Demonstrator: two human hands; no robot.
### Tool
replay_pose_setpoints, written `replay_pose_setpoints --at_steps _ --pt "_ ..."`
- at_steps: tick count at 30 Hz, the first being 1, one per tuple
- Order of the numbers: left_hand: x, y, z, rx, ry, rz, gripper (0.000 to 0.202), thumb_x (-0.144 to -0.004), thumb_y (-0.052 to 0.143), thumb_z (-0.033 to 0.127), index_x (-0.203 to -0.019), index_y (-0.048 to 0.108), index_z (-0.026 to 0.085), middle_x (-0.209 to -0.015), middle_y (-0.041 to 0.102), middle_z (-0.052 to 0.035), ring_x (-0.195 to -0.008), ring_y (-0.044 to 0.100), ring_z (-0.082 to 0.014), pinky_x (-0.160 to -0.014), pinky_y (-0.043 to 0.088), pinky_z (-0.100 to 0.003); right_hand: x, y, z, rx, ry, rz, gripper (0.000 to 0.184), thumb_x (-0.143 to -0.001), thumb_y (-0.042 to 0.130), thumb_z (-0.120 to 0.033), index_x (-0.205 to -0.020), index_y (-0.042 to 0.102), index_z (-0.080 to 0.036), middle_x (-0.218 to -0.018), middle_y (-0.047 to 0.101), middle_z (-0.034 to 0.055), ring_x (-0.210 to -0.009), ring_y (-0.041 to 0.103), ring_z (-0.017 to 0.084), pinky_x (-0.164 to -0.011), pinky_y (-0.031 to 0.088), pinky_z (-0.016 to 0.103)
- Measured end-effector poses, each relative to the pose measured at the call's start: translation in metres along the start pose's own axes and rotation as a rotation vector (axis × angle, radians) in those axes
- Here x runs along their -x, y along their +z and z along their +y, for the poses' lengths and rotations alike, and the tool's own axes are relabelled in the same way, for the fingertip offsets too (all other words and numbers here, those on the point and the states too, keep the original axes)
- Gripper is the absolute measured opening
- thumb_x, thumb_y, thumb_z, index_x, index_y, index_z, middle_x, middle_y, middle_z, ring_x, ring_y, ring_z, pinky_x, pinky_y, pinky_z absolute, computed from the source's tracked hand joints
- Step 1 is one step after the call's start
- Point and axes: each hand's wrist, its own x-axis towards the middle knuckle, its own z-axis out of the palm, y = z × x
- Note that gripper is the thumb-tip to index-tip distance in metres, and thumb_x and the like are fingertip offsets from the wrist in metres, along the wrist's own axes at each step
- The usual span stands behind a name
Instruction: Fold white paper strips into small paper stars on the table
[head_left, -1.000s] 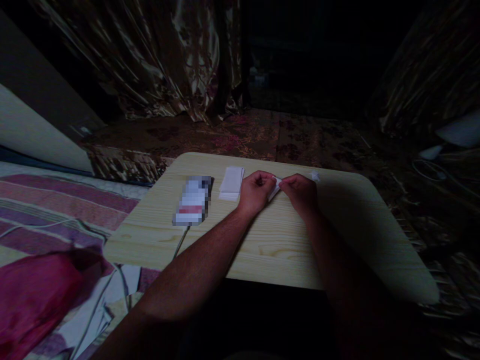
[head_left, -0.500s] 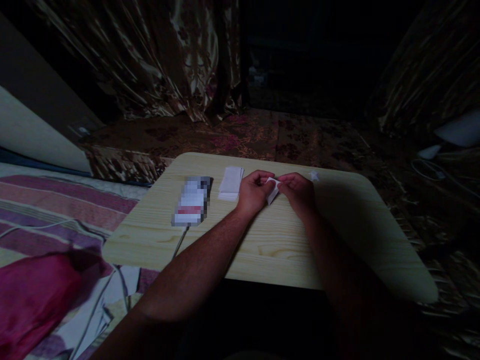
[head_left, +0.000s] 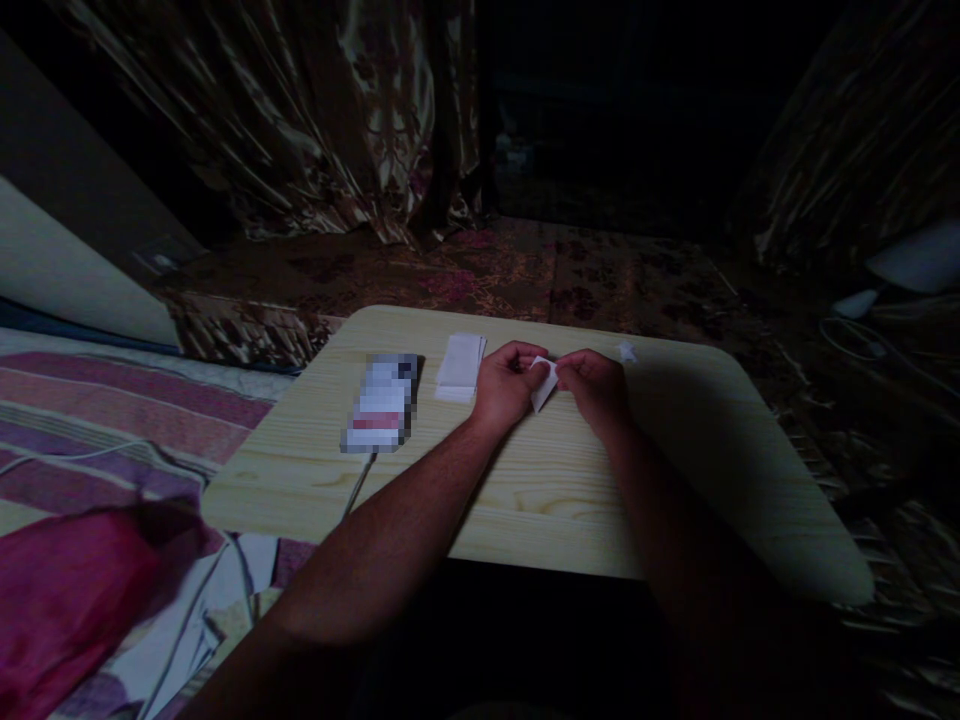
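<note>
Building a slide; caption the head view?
Left hand and right hand hold a small white paper over a pale table near a paper stack.

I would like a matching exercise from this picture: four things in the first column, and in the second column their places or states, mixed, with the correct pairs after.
1. small white paper
2. paper stack
3. blurred device
4. magenta bundle

A. lies on the striped bedding
B. has a cable at its near end
C. in the left hand, with the right hand at its edge
D. on the table, between the device and the left hand

Pairs: 1-C, 2-D, 3-B, 4-A
</note>
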Motion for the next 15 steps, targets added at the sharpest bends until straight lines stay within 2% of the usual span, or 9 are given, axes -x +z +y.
replay_pose_setpoints --at_steps 15 --pt "0.0016 0.001 0.0049 0.012 -0.041 -0.01 0.025 -0.063 0.077 0.026 -0.085 0.07 0.015 -0.07 0.067 -0.0017 -0.059 0.059 -0.0108 -0.056 0.048 -0.023 0.0012 0.0012 0.0007 0.071 -0.052 -0.017 0.018 -0.074 0.06 -0.035 -0.077 0.066 -0.018 -0.065 0.067 0.0008 -0.059 0.06 0.015 -0.058 0.046 0.025"
